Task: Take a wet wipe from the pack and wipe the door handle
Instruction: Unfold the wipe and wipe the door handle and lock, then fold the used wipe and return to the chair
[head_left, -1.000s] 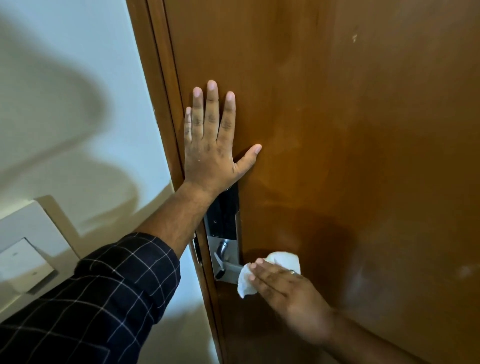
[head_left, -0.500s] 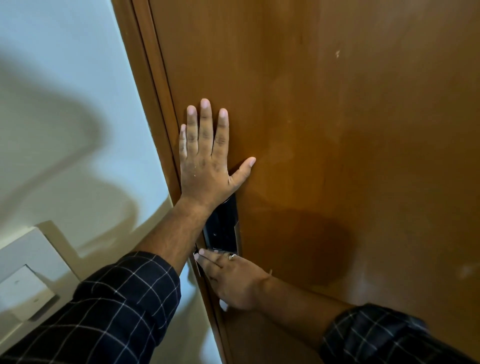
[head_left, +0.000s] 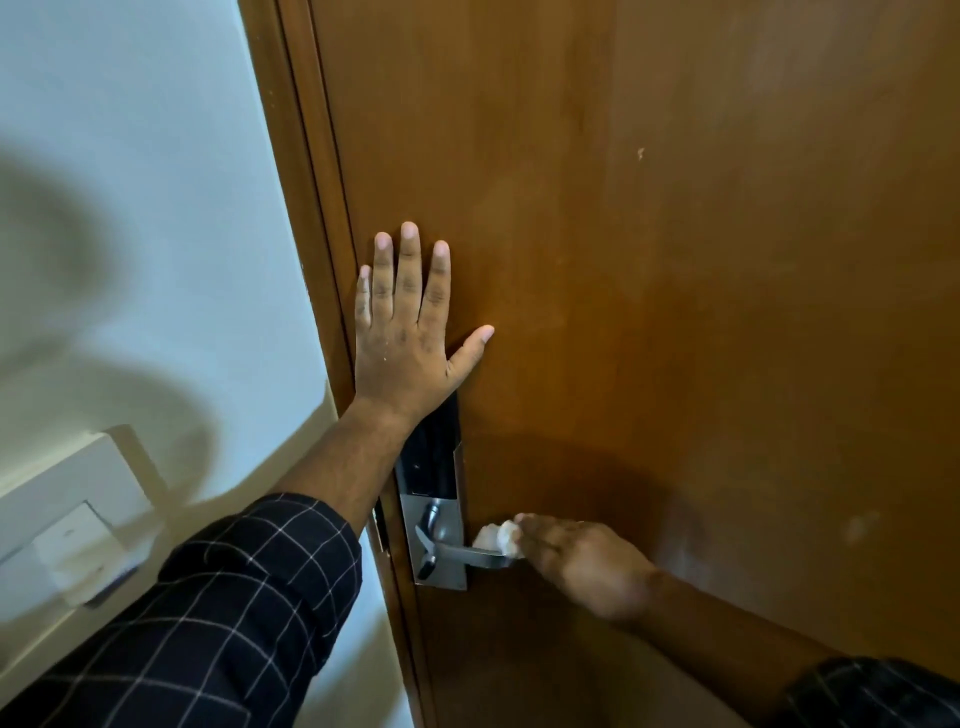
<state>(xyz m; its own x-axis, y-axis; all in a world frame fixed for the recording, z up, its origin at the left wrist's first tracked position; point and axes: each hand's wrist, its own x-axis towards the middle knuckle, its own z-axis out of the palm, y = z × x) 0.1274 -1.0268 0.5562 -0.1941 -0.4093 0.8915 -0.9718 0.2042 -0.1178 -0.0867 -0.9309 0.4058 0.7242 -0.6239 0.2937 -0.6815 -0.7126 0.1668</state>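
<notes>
- The left hand (head_left: 402, 338) lies flat on the wooden door (head_left: 675, 260), fingers spread and holding nothing, just above the dark lock panel (head_left: 434, 452); it appears to brace the door.
- The right hand (head_left: 582, 564) has its grip closed on a bunched white wet wipe (head_left: 496, 535), which is pressed against the outer end of the metal door handle (head_left: 462, 552).
- The handle juts out level from its steel plate (head_left: 441, 574) near the door's edge, beside the frame (head_left: 322, 260).
- The right hand is blurred, so I cannot tell exactly how the fingers wrap the lever.
- The wipe pack is not in view; judging from that, taking the wipe is done and the wiping step is in hand.
- The next move likely calls for sliding the wipe along the lever toward the plate, covering top and underside, with light pressure so the lever does not dip.
- A wall switch (head_left: 67, 545) sits well apart on the left and needs no attention.
</notes>
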